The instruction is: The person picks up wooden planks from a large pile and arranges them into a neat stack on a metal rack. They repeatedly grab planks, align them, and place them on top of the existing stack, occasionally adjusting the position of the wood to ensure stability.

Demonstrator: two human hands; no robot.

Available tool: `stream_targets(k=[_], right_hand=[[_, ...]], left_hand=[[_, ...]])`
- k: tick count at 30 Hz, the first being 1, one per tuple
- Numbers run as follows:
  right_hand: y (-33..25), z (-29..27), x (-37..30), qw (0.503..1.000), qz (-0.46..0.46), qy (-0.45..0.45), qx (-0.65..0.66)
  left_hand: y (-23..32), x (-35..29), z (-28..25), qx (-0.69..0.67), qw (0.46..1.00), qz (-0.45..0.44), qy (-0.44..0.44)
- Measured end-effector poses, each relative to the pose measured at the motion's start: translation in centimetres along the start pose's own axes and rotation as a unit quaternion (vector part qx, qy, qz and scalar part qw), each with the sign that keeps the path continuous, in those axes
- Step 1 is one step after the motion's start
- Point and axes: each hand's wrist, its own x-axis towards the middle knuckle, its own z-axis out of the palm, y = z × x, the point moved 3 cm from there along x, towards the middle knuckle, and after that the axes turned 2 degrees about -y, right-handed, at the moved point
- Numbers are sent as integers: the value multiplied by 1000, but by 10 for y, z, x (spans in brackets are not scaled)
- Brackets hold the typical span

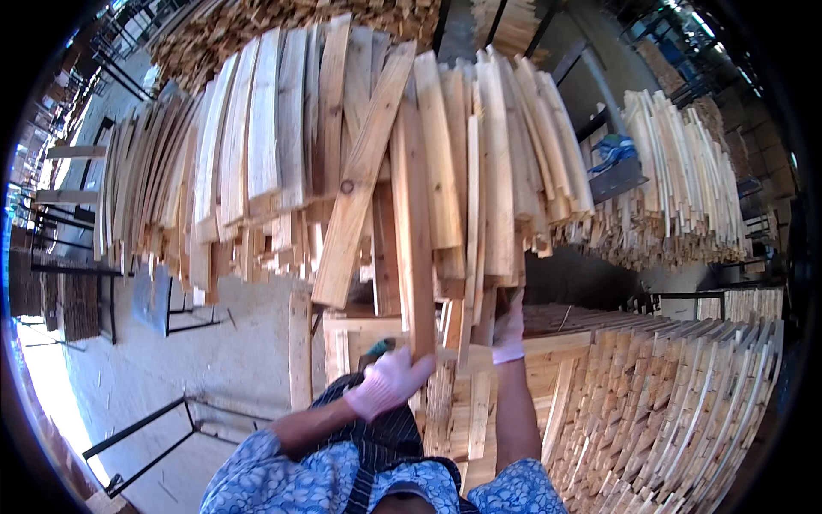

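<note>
Pink-gloved, my left hand grips the near end of a wooden plank jutting from the board stack; I cannot tell whether my right hand, beside other board ends, grips anything.

**Blue floral shirt meets dark pinstriped apron!**

And what a pairing: pale petals crowd the blue cloth, spilling over the left sleeve and right sleeve, both stopping short of the forearms! Thin light lines streak the apron, a dark strap crosses the shirt, and look, pale pink gloves cover the left hand and right hand alike!
</note>
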Motion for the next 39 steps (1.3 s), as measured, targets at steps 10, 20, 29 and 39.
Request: stream_targets(k=[10, 20, 29, 39], right_hand=[[-6, -7, 8, 996, 18, 15, 83], [-33, 8, 26, 978, 91, -115, 149], [-35, 28, 51, 997, 19, -28, 72], [-48, 79, 45, 984, 152, -88, -33]], left_hand=[[69, 62, -127, -299, 943, 147, -13], [-55, 45, -164, 217, 916, -111, 318], [-59, 78, -93, 38, 940, -33, 338], [-108, 102, -104, -376, 926, -7, -39]])
